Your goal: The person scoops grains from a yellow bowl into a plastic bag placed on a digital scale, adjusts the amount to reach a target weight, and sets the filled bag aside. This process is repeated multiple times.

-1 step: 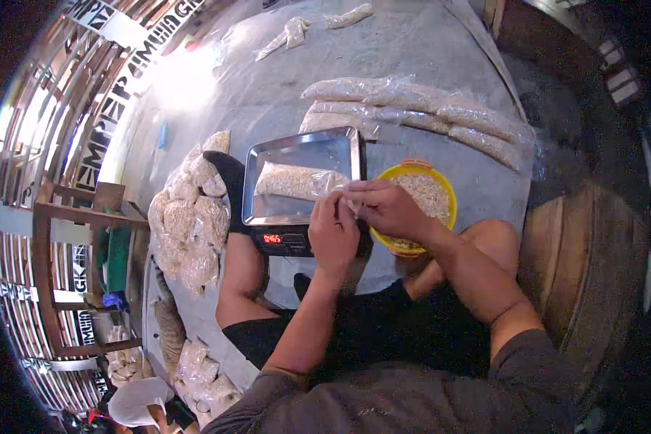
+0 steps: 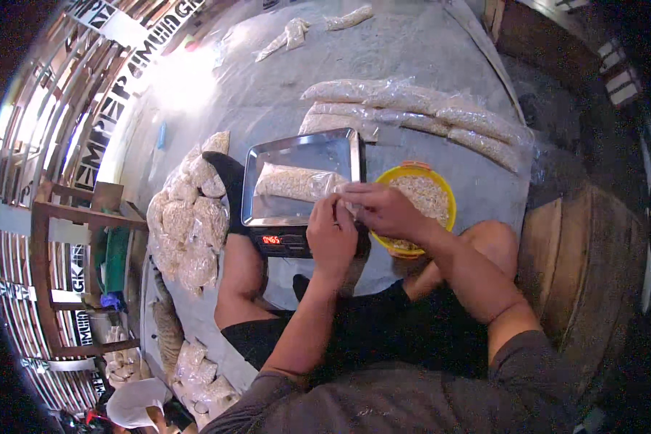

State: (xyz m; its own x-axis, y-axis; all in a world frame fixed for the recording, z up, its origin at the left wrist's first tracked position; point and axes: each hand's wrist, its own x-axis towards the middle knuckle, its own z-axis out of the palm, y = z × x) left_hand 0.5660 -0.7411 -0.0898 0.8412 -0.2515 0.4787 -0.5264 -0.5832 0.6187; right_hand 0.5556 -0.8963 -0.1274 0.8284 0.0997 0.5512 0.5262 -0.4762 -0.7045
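A steel tray on a black digital scale holds a long clear plastic bag of pale grain-like pieces. The bag's gathered end is pinched between my left hand, fingers curled, and my right hand, thumb and fingers closed on the plastic. Just right of the scale, partly behind my right hand, sits a yellow basin of pale flaky material. My bent legs are on either side of the scale and basin.
Long filled bags lie beyond the tray; two smaller ones lie farther back. Bunched bags and more bags are at left, beside a tabby cat. A wooden frame stands by the slatted wall; wooden boards are at right.
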